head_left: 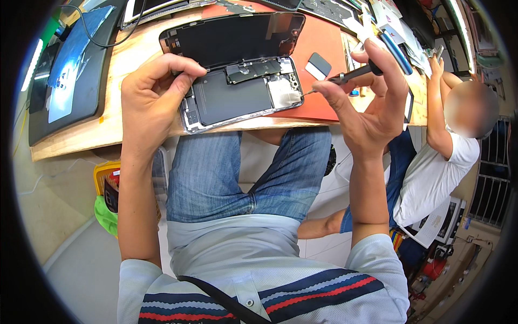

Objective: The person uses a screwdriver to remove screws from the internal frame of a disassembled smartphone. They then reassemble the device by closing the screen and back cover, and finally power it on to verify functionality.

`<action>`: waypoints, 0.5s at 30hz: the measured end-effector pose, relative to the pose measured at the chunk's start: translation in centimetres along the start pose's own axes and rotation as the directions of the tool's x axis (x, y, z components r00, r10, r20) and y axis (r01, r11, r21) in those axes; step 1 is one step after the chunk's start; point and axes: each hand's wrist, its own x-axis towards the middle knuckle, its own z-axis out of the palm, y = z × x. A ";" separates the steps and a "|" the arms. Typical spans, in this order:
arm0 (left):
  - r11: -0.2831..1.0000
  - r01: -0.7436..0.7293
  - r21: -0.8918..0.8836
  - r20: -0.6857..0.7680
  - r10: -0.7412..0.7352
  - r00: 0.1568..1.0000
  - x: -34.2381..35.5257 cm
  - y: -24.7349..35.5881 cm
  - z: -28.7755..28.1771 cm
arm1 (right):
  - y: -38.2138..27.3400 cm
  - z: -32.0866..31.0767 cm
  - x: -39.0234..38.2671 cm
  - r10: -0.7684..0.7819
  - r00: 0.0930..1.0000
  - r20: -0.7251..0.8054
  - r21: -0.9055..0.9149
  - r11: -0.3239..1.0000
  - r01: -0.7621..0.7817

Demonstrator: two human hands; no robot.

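Note:
An opened smartphone (232,100) lies near the table's front edge. Its dark screen panel (232,40) is raised along the far side, with the battery and silvery metal covers exposed. My left hand (154,92) is closed at the phone's left end, thumb and index finger pinched at the edge between body and screen; whether a small part sits between them is hidden. In my right hand (372,102) is a slim dark screwdriver (350,74), held between the fingers. Its thin tip points left, at the phone's right end beside the camera area.
The phone rests partly over an orange-red mat (318,40), where a small black-and-white piece (318,66) lies. A blue-edged item (396,52) is behind my right fingers. A dark laptop-like panel (75,81) stands at left. Another person (440,156) sits at right.

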 end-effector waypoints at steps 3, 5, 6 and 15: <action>0.999 -0.024 0.036 0.034 0.023 0.999 0.0 0.2 0.0 | 0.4 0.0 -0.3 0.036 0.999 0.007 0.142 0.989 -0.037; 0.999 -0.017 0.046 0.027 0.016 1.000 0.0 0.3 0.0 | 0.5 0.3 -0.7 0.087 0.996 -0.006 0.234 0.969 -0.083; 0.999 -0.015 0.051 0.023 0.014 1.000 0.1 0.3 0.0 | 0.4 0.0 -0.8 0.086 0.996 0.003 0.180 0.980 -0.085; 0.998 -0.001 0.055 0.022 0.000 1.000 0.0 0.3 0.0 | 0.2 -0.2 -1.3 0.125 0.991 0.044 0.147 0.981 -0.130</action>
